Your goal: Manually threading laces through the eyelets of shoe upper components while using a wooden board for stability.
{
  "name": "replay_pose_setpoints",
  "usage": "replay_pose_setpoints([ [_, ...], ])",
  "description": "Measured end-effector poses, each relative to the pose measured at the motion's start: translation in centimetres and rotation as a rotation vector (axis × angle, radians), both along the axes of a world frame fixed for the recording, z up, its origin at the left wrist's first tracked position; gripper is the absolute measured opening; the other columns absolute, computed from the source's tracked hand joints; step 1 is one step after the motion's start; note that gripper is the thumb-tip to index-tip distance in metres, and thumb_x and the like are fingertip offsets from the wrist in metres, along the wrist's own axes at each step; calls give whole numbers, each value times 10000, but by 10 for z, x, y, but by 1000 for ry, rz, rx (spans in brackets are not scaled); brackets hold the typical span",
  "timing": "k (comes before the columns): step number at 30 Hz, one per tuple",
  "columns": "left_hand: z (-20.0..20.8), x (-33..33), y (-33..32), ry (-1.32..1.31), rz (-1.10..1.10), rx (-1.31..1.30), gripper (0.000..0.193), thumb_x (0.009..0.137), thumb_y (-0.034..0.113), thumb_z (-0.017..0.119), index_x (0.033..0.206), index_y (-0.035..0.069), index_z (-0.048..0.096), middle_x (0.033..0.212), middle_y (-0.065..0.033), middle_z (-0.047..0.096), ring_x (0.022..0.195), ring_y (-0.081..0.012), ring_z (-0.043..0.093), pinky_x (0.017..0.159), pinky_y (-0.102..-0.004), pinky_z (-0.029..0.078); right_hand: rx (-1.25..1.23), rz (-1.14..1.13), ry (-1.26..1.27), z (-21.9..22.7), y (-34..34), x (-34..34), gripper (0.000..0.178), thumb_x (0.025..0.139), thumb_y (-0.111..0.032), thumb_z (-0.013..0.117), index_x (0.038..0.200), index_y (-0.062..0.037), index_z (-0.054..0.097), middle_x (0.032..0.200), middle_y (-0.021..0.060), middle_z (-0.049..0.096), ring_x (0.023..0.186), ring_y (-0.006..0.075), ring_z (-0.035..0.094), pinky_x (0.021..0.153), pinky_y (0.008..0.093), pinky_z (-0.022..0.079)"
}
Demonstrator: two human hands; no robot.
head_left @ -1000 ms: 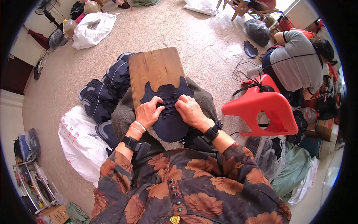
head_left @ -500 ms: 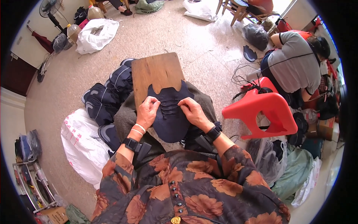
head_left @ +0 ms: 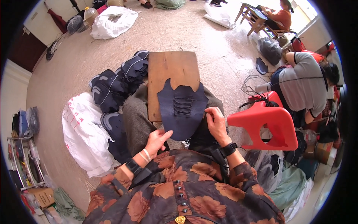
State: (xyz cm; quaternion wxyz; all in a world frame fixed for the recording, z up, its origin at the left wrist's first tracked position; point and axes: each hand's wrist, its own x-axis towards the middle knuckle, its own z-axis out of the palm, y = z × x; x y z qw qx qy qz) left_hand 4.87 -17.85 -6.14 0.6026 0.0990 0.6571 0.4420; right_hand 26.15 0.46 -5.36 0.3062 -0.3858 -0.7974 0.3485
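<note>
A dark navy shoe upper (head_left: 182, 128) with rows of thin dark cord laced across its middle lies partly over a wooden board (head_left: 173, 69) in front of me, its rounded end toward my body. My left hand (head_left: 157, 142) is by the lower left edge of the upper, thumb and forefinger apart and pointing at it; whether they touch it is unclear. At the right edge, my right hand (head_left: 217, 123) has its thumb and forefinger pinched together on the upper.
Bundled dark shoe uppers (head_left: 112, 87) and a white sack (head_left: 84, 134) lie at the left. A red plastic stool (head_left: 261, 123) stands at the right, with a bent-over person (head_left: 300, 78) behind it. Plastic bags (head_left: 287, 186) lie at the lower right.
Both hands have left the laced cords; the left moved down toward me, the right to the upper's right edge. The whole view has shifted slightly.
</note>
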Motion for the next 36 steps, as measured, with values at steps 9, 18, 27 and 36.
replay_pose_setpoints([
  [9,-15,-1,18,-89,2,174,265,931,288,718,968,37,639,815,-30,676,588,-93,586,434,-233,417,64,71,-31,14,4,-31,186,906,38,564,1079,6,624,1015,166,617,883,322,650,786,361,533],
  [18,-18,-13,6,-21,71,221,228,949,263,697,1024,49,678,799,-3,682,569,-68,574,436,-220,410,38,162,-116,-11,24,-65,142,866,-11,621,1000,-24,664,1024,168,626,1006,375,621,884,432,512],
  [27,-22,-11,15,23,59,168,220,939,257,719,967,43,677,750,12,658,520,-59,531,416,-227,397,235,171,-68,-2,2,-68,146,866,6,614,1006,-25,643,1030,150,613,1003,362,613,866,425,518],
  [36,-21,-13,16,23,35,167,212,945,241,709,995,36,693,763,3,670,514,-60,530,412,-224,391,320,204,-174,-6,6,-89,72,855,-53,674,924,-33,682,941,127,601,920,332,619,813,409,519],
])
